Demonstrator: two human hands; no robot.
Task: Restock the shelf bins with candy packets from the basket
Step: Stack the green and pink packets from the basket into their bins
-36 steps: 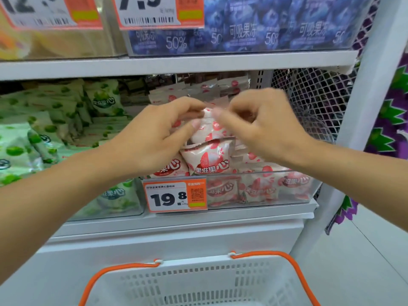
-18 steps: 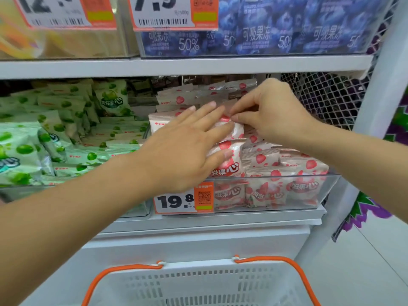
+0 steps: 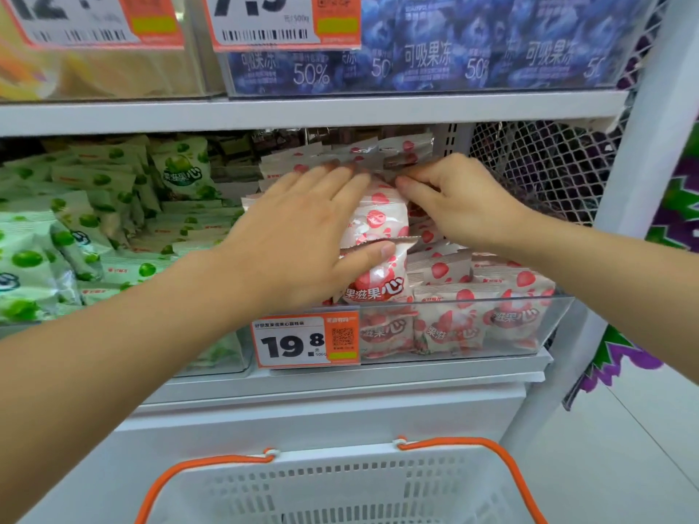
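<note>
Candy packets (image 3: 378, 225), pink strawberry ones, piled in clear shelf bin (image 3: 529, 327), left hand (image 3: 299, 236) flat with straight fingers pressing the top packet, right hand (image 3: 457, 206) pinching a packet's upper edge, white basket (image 3: 340, 489) below.

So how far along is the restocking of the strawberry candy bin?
Mostly done: the clear bin is piled high with pink packets. In hand: the left hand presses the top packet flat while the right hand pinches its edge. Whether the basket still holds packets isn't visible.
</note>
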